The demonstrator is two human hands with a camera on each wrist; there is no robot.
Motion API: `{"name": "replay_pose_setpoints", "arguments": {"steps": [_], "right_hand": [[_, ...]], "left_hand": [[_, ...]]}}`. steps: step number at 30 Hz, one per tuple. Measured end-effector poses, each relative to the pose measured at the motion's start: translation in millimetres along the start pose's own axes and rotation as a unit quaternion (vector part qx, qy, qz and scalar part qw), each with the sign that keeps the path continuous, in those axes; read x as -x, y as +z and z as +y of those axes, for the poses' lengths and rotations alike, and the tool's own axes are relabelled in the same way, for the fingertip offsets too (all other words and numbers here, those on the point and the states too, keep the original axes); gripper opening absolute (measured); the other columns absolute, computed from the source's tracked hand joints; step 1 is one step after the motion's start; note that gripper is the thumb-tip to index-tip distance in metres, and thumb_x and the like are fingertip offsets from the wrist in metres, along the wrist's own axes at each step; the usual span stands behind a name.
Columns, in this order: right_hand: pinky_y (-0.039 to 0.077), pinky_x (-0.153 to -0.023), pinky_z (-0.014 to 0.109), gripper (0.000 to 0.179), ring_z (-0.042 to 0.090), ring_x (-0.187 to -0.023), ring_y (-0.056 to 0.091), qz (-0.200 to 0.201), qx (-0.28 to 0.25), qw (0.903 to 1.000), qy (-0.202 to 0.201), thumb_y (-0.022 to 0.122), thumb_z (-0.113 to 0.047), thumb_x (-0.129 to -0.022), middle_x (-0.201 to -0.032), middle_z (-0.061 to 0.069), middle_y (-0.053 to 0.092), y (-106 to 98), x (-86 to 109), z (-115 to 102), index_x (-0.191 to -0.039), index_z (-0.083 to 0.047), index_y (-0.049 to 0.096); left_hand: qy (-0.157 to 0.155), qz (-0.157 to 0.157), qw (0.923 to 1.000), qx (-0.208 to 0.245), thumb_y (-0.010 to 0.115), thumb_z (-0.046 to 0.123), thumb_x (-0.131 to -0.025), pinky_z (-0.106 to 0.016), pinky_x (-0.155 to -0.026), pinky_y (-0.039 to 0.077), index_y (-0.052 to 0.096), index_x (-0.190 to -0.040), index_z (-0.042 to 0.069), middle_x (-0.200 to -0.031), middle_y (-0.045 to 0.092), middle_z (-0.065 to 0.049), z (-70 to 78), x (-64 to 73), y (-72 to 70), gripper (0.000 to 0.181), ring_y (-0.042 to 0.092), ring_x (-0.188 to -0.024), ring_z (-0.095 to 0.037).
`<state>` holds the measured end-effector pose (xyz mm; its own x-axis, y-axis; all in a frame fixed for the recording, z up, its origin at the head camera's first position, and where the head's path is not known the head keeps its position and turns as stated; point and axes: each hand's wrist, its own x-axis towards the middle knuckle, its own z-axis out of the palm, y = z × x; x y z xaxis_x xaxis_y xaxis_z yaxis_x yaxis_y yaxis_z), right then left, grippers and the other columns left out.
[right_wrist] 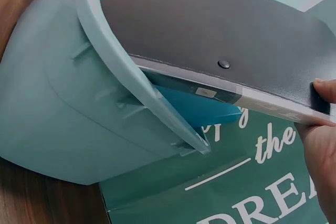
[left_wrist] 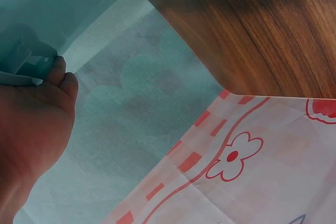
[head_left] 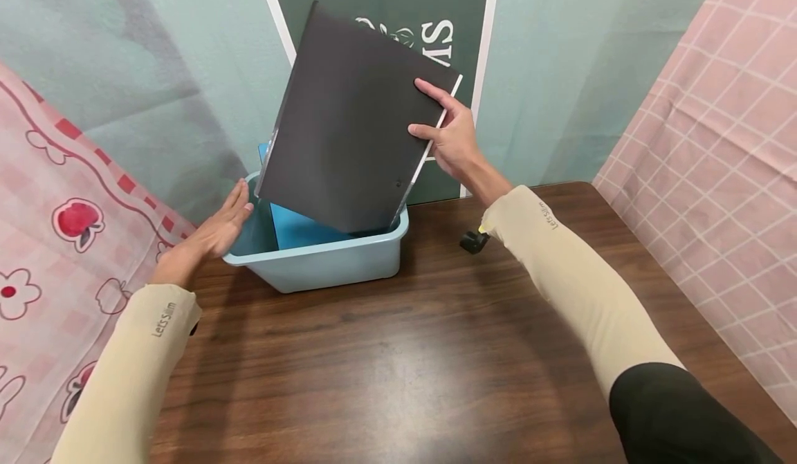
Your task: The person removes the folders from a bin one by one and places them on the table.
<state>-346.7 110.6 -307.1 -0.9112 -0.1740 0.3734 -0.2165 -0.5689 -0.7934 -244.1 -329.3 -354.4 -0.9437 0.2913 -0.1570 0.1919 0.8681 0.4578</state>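
My right hand [head_left: 457, 135] grips a black folder [head_left: 355, 118] by its right edge, thumb and a finger on the near face. The folder leans at a tilt, its lower end in a light blue plastic basin [head_left: 324, 265]. In the right wrist view, a dark rivet and a small label show on the folder [right_wrist: 220, 30]. A bright blue flat item [head_left: 301, 225] stands in the basin, partly hidden behind the black folder. At the basin's left rim is my left hand [head_left: 221, 222], fingers straight and pointing away; the left wrist view has this hand [left_wrist: 39, 124] right at the rim.
The basin stands at the back left of a brown wooden table [head_left: 373, 367]. A green cloth with white lettering [head_left: 436, 39] hangs behind it. Pink patterned cloth [head_left: 62, 243] hangs at the left, pink checked cloth [head_left: 716, 139] at the right. A small black object [head_left: 473, 242] shows below the right wrist.
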Motion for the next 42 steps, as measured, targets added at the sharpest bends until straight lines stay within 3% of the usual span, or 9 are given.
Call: {"name": "replay_pose_setpoints", "arguments": {"steps": [9, 16, 32, 42], "right_hand": [[0.065, -0.081, 0.038, 0.078, 0.033, -0.125, 0.064, 0.031, -0.06, 0.9977, 0.003, 0.057, 0.04, -0.081, -0.141, 0.016, 0.06, -10.8, -2.5, -12.2, -0.146, -0.004, 0.062], [0.065, -0.08, 0.038, 0.079, 0.031, -0.119, 0.066, 0.047, -0.071, 0.9962, -0.013, 0.059, 0.039, -0.08, -0.137, 0.016, 0.061, -17.6, -3.7, -20.9, -0.146, -0.003, 0.062], [0.065, -0.083, 0.04, 0.082, 0.034, -0.13, 0.06, 0.096, -0.122, 0.9879, -0.011, 0.058, 0.043, -0.077, -0.15, 0.011, 0.058, -34.7, -2.2, -47.3, -0.141, -0.007, 0.067], [0.065, -0.083, 0.042, 0.083, 0.035, -0.132, 0.059, 0.098, -0.122, 0.9876, -0.01, 0.058, 0.043, -0.076, -0.149, 0.012, 0.058, -44.8, -1.1, -58.4, -0.142, -0.007, 0.066]], "left_hand": [[-0.002, 0.011, 0.9999, 0.002, 0.019, 0.041, -0.116, -0.071, -0.125, 0.001, -0.018, -0.165, 0.005, -0.174, -0.024, -0.019, -0.1, 0.8, 1.7, 0.071, -0.014, -0.161, -0.044], [-0.005, 0.009, 0.9999, 0.002, 0.018, 0.043, -0.116, -0.072, -0.124, 0.001, -0.021, -0.165, 0.007, -0.173, -0.027, -0.017, 1.5, 3.5, 1.8, 0.072, -0.015, -0.161, -0.045], [0.004, 0.008, 0.9999, 0.008, 0.019, 0.038, -0.117, -0.072, -0.125, 0.0, -0.02, -0.165, 0.006, -0.174, -0.025, -0.019, -0.2, 1.2, 2.5, 0.07, -0.016, -0.161, -0.043], [-0.004, 0.006, 0.9998, 0.016, 0.018, 0.042, -0.116, -0.073, -0.124, 0.0, -0.022, -0.164, 0.009, -0.173, -0.028, -0.016, 0.1, 1.7, 4.1, 0.071, -0.017, -0.161, -0.043]]}}
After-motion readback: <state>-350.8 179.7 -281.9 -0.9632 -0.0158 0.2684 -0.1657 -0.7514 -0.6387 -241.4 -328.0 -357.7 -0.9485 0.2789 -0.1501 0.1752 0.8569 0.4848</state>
